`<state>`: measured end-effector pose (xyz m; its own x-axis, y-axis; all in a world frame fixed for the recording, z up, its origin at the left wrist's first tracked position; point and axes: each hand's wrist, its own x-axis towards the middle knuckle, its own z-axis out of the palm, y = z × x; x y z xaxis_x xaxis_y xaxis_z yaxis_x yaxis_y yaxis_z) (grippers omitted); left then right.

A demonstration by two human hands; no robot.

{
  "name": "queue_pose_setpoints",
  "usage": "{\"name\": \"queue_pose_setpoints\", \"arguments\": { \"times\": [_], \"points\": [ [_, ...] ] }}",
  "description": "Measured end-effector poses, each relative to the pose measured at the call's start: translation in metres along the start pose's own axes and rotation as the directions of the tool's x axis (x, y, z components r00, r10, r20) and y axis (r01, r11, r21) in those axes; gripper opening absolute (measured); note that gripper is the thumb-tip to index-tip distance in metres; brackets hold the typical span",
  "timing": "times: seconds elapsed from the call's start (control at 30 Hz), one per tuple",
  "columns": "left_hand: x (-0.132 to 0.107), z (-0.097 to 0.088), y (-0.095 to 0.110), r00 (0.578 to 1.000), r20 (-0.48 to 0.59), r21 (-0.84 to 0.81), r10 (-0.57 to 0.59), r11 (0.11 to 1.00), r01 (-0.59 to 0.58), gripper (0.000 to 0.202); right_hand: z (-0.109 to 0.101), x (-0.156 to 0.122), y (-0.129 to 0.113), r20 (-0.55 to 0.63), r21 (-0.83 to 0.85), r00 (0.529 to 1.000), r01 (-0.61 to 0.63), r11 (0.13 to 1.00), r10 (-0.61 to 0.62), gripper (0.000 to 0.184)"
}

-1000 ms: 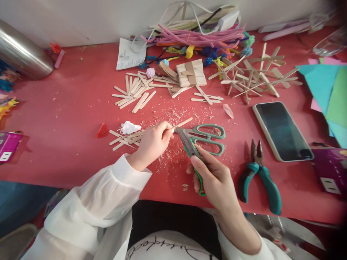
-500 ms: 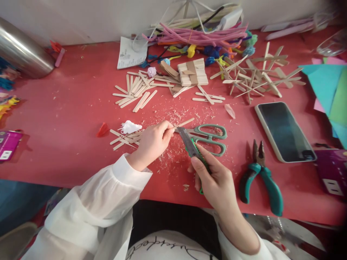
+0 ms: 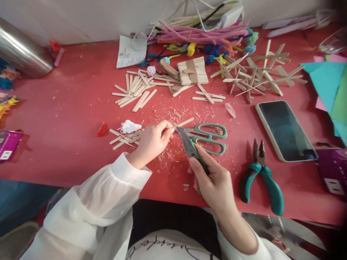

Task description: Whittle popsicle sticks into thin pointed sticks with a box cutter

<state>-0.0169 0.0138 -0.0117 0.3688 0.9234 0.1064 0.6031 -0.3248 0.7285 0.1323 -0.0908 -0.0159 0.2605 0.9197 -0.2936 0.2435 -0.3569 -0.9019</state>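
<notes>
Between the thumb and fingers of my left hand (image 3: 155, 141) is a wooden craft stick (image 3: 186, 121), its free end pointing up and right. My right hand (image 3: 213, 177) is wrapped round the green and black handle of a utility knife (image 3: 192, 145). The knife's blade reaches up to the stick, close by my left fingertips. Scissors (image 3: 210, 133) with grey-green handles lie behind the knife, their blades partly hidden. Fine wood shavings (image 3: 169, 159) are scattered on the red table below my hands. Several craft sticks (image 3: 119, 139) lie beside my left hand, with a white crumpled piece (image 3: 130, 126) on them.
Pliers (image 3: 260, 173) and a phone (image 3: 286, 130) lie on the right. Loose craft sticks (image 3: 134, 88), a bundled stack (image 3: 200, 70) and a stick heap (image 3: 267, 72) are farther back. Pink pipe cleaners (image 3: 200, 34) line the wall. A metal flask (image 3: 24, 50) stands at the left.
My right hand and the knife have shifted very slightly left. My left hand still pinches the stick in nearly the same place.
</notes>
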Motion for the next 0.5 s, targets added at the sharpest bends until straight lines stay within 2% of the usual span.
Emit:
{"name": "queue_pose_setpoints", "arguments": {
  "times": [0.17,0.27,0.5],
  "points": [
    [-0.001,0.002,0.000,0.998,-0.039,0.048,0.049,0.998,-0.047,0.012,0.000,0.002,-0.010,0.042,0.179,0.995,-0.101,0.979,0.095,0.052],
    [-0.002,0.002,0.002,0.999,-0.043,0.039,0.033,0.999,-0.032,0.012,0.001,0.003,-0.013,0.059,0.227,0.991,-0.130,0.965,0.119,0.053],
    [0.000,0.001,0.003,0.999,-0.021,0.033,-0.024,0.999,0.025,0.012,0.000,-0.002,-0.006,-0.008,0.104,0.999,-0.039,0.994,0.040,0.049]
  ]
}}
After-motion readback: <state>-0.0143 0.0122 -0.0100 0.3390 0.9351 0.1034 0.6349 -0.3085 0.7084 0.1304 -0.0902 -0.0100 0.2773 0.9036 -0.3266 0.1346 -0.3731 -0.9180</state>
